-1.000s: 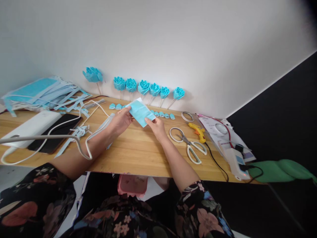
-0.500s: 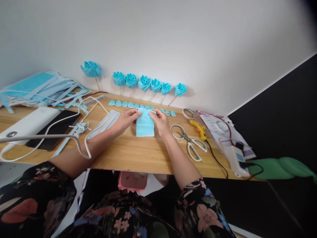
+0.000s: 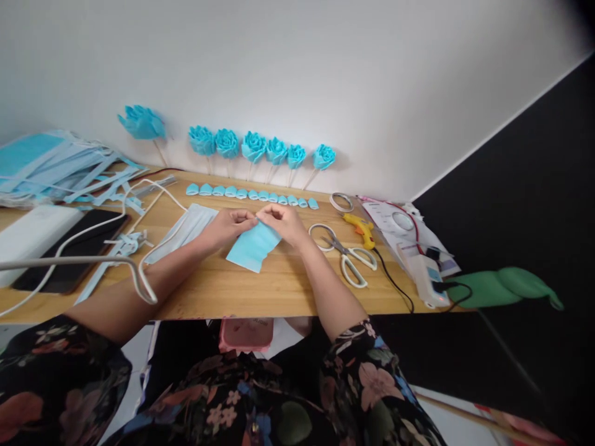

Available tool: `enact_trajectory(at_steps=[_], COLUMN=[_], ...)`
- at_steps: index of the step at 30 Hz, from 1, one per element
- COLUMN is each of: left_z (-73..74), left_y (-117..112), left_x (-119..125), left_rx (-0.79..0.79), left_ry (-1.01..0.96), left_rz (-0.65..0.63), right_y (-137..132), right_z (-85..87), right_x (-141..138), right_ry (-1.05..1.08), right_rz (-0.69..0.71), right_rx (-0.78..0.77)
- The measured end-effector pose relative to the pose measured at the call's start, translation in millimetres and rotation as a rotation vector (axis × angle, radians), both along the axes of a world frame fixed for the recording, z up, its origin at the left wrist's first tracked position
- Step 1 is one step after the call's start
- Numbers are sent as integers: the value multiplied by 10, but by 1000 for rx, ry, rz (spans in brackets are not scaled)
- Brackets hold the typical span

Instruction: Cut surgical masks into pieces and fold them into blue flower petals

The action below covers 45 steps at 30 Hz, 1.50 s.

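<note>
A light-blue piece of face-mask fabric (image 3: 253, 246) hangs tilted between my hands above the wooden table. My left hand (image 3: 229, 227) pinches it near its upper edge. Close beside it, my right hand (image 3: 282, 222) is closed on the same edge, thumb and fingers together; the fingertips nearly meet. Behind them runs a row of small folded blue petals (image 3: 242, 193). To the left lies a pale pleated face mask (image 3: 186, 230), partly covered by a white cable. Scissors (image 3: 349, 253) with white handles rest to the right of my right hand.
Several blue fabric roses on sticks (image 3: 253, 147) lean on the wall. A yellow glue gun (image 3: 359, 230), tape rolls (image 3: 341, 202) and a power strip (image 3: 428, 282) lie right. Left are stacked masks (image 3: 32, 155), a dark phone (image 3: 69, 254) and a white power bank (image 3: 37, 238).
My hands have drawn together at the fabric's top edge. The fabric, upright and spread between them before, now slants down to the left. The view has shifted slightly to the right.
</note>
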<state>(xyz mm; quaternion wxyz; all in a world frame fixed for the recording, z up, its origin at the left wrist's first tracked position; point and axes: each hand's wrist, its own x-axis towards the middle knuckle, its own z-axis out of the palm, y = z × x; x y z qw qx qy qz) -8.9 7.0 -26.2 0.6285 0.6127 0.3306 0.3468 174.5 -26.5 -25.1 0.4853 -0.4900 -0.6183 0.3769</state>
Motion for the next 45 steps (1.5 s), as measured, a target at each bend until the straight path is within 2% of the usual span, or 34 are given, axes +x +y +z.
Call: enact_trajectory(at_steps=[4, 10, 16, 23, 33, 45], left_z=[11, 38, -85, -148, -235, -185], left_y=[-8, 9, 146, 258, 328, 307], left_x=[-11, -13, -36, -27, -40, -43], left_rx=[-7, 49, 0, -63, -40, -14], left_ry=[73, 89, -22, -209, -297, -276], left_rz=[81, 162, 263, 384, 350, 349], right_y=[37, 119, 202, 185, 226, 202], right_z=[-40, -52, -120, -107, -183, -167], right_x=[-1, 79, 122, 111, 151, 146], right_ry=[36, 238, 330, 384, 351, 272], right_rz=[-48, -282, -385, -374, -372, -397], right_rx=[42, 61, 71, 48, 74, 117])
